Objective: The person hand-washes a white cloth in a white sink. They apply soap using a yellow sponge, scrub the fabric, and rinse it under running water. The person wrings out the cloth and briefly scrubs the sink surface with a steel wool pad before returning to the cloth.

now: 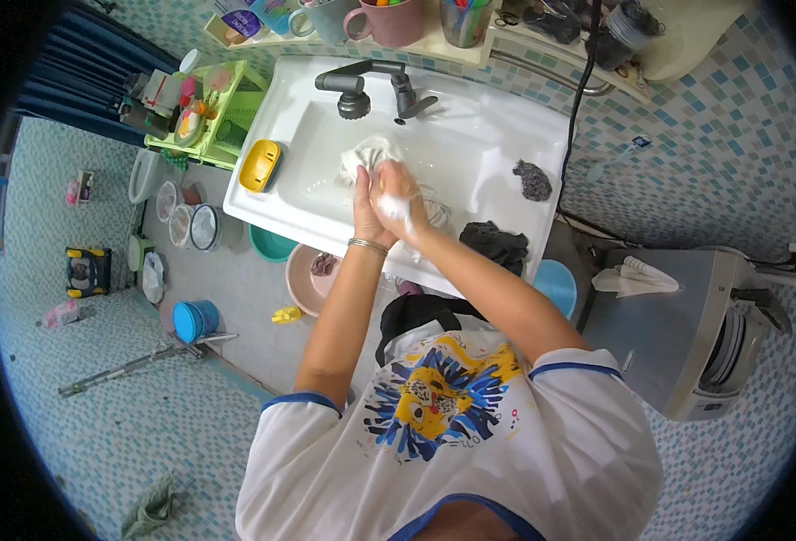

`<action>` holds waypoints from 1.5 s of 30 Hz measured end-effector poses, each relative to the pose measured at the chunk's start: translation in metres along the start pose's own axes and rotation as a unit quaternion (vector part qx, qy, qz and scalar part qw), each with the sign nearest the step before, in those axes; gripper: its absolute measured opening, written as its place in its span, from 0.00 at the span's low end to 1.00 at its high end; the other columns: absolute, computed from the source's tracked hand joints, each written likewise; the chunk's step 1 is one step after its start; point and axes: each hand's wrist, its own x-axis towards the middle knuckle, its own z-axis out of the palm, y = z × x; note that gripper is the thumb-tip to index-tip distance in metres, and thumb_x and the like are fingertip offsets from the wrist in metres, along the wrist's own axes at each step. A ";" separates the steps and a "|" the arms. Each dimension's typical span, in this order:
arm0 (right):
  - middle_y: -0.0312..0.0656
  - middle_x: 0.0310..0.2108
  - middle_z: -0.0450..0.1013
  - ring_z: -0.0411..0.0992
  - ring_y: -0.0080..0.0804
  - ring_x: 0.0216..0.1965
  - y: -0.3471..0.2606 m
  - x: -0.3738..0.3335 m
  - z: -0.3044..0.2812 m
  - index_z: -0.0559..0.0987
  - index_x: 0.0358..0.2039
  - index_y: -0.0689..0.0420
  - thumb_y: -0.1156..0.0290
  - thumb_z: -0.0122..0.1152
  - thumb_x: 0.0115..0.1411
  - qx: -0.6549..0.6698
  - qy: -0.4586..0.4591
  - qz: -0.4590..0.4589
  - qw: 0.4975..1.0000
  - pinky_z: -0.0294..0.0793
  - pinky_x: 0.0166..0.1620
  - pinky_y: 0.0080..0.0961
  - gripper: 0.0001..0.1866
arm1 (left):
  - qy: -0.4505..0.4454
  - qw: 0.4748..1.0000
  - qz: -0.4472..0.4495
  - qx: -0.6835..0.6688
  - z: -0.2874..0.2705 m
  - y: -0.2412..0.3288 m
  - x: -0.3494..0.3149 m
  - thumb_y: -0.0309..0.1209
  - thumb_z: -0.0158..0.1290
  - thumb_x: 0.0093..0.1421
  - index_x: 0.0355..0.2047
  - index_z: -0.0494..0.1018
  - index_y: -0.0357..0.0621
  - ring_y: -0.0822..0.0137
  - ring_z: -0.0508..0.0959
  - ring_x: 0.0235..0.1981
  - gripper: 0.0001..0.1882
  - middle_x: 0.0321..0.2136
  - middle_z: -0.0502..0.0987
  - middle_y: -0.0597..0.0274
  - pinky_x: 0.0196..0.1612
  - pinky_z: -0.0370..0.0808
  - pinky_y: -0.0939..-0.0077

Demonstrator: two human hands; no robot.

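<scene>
Over the white sink [312,203] my two hands are pressed together around a wet white cloth [372,151]. My left hand [366,215], a bangle at its wrist, grips the cloth from the left. Closed against it from the other side is my right hand [396,191], with white foam on its back. Part of the cloth sticks out beyond my fingers, and more white fabric [436,213] lies beside my right wrist; whether it is the same piece I cannot tell. My fingertips are partly hidden. A dark bunched cloth [495,245] rests on the sink's near right edge.
Behind the cloth stands a dark faucet [354,101]. A yellow soap dish [260,166] sits on the left rim, a dark grey scrubber [532,180] on the right. Below are a pink basin [300,293] and a blue basin [556,287]; a grey washing machine [655,334] stands right.
</scene>
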 end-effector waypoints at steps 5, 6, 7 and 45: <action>0.55 0.35 0.67 0.65 0.51 0.44 0.009 -0.010 0.017 0.67 0.37 0.64 0.72 0.54 0.52 -0.036 0.074 -0.089 0.993 0.63 0.48 0.41 0.14 | -0.083 0.996 0.032 0.005 -0.055 0.010 0.015 0.47 0.37 0.61 0.43 0.67 0.38 0.63 0.72 0.41 0.24 0.40 0.72 0.55 0.47 0.69 0.69; 0.55 0.40 0.67 0.63 0.53 0.47 0.012 -0.002 0.020 0.66 0.39 0.63 0.68 0.54 0.53 -0.047 0.076 -0.045 0.995 0.61 0.51 0.43 0.16 | -0.039 0.996 0.076 0.038 -0.048 0.002 0.015 0.44 0.37 0.62 0.42 0.68 0.38 0.63 0.73 0.41 0.22 0.40 0.72 0.55 0.47 0.69 0.70; 0.56 0.45 0.66 0.61 0.55 0.50 0.016 0.007 0.022 0.65 0.40 0.63 0.65 0.53 0.54 -0.062 0.079 0.001 0.995 0.59 0.53 0.45 0.17 | -0.001 0.991 0.087 0.103 -0.018 -0.003 0.010 0.38 0.36 0.61 0.45 0.67 0.38 0.63 0.72 0.43 0.19 0.42 0.72 0.55 0.48 0.69 0.68; 0.48 0.27 0.73 0.72 0.46 0.28 -0.017 0.046 0.002 0.72 0.32 0.62 0.58 0.58 0.53 0.213 -0.011 0.216 0.953 0.69 0.33 0.32 0.18 | 0.085 0.946 0.159 0.270 0.000 0.019 0.001 0.38 0.37 0.61 0.48 0.63 0.36 0.69 0.71 0.41 0.20 0.42 0.71 0.60 0.44 0.69 0.75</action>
